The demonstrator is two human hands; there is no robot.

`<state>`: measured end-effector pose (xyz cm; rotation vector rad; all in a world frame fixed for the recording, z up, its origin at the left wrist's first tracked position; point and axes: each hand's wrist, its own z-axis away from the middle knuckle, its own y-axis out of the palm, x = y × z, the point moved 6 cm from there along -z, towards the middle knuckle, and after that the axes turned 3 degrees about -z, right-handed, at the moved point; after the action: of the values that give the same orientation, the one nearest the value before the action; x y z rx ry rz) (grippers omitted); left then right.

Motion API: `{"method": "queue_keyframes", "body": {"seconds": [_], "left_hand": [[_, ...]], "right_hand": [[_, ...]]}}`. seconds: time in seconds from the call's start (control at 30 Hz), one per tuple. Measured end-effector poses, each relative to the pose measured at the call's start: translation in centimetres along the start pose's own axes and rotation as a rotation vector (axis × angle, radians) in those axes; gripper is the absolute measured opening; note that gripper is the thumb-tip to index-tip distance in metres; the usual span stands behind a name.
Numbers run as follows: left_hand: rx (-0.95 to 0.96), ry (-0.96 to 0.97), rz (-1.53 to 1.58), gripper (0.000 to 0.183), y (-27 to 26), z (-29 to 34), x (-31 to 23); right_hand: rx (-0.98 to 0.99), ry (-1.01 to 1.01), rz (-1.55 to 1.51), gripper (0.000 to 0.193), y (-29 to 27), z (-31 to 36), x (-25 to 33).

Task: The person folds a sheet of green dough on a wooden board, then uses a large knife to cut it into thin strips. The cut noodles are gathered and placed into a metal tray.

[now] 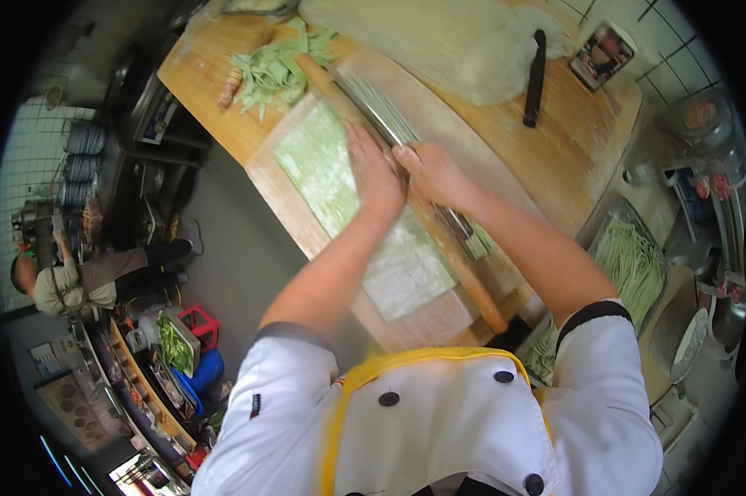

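With left hand [377, 174] flat against rolling pin [470, 285] and right hand [435, 174] clamped on long blade [376, 121] alongside, apparently slicing dough sheet [317, 169] near left edge of surface [436, 323] into strips [479, 241]; for next cut, probably needing slight leftward shift.

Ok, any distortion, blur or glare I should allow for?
Head view: fisheye bends the tiled wall at left; corners go black; the yellow trim looks blurred; light strips shine at lower left; left hand and right hand are readable but soft.

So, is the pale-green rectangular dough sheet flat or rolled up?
Flat: the dough sheet shows its broad, floury face beside the long wooden rod. I cannot tell if it is layered.
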<state>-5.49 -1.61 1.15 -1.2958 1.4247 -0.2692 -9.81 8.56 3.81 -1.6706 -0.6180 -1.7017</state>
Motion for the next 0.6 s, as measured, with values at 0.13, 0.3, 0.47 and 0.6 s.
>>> {"method": "queue_keyframes", "body": {"seconds": [0.13,0.3,0.47,0.6], "left_hand": [[0.093,0.019,-0.117,0.065,0.2,-0.2,0.2],[0.126,-0.101,-0.056,0.067,0.3,-0.1,0.5],[0.072,-0.020,-0.069,0.067,-0.2,0.1,0.4],[0.086,0.017,-0.161,0.062,0.1,0.0,1.3]], "right_hand": [[0.068,0.201,0.102,0.044,1.1,-7.9,1.3],[-0.001,0.217,0.152,0.042,0.1,-7.7,3.5],[-0.107,0.218,0.053,0.035,-3.4,6.7,3.3],[-0.138,0.175,0.140,0.036,-3.2,18.5,2.7]]}}
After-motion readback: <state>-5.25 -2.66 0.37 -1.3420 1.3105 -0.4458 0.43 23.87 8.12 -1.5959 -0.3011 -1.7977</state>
